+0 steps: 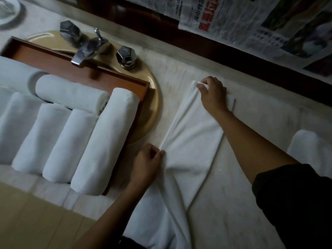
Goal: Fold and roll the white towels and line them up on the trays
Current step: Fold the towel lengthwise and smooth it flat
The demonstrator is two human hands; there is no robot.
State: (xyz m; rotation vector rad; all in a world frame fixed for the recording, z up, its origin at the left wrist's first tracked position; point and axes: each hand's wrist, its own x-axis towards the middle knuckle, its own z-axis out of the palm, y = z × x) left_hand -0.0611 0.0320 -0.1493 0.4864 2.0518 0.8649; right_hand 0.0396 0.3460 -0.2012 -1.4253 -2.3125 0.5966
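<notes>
A white towel [194, 141] lies folded lengthwise on the pale counter, its near end hanging over the front edge. My left hand [147, 162] pinches the towel's left edge near the counter front. My right hand [212, 95] pinches the far corner of the same edge. The edge is stretched taut between both hands. A brown wooden tray [115, 79] sits over the sink at the left and holds several rolled white towels [106, 141] side by side, with one more roll lying across behind them.
A gold-coloured sink basin [154, 108] with a chrome tap [88, 49] and two knobs lies under the tray. Another rolled white towel [307, 146] rests on the counter at the right. Newspaper sheets [251, 20] cover the wall behind.
</notes>
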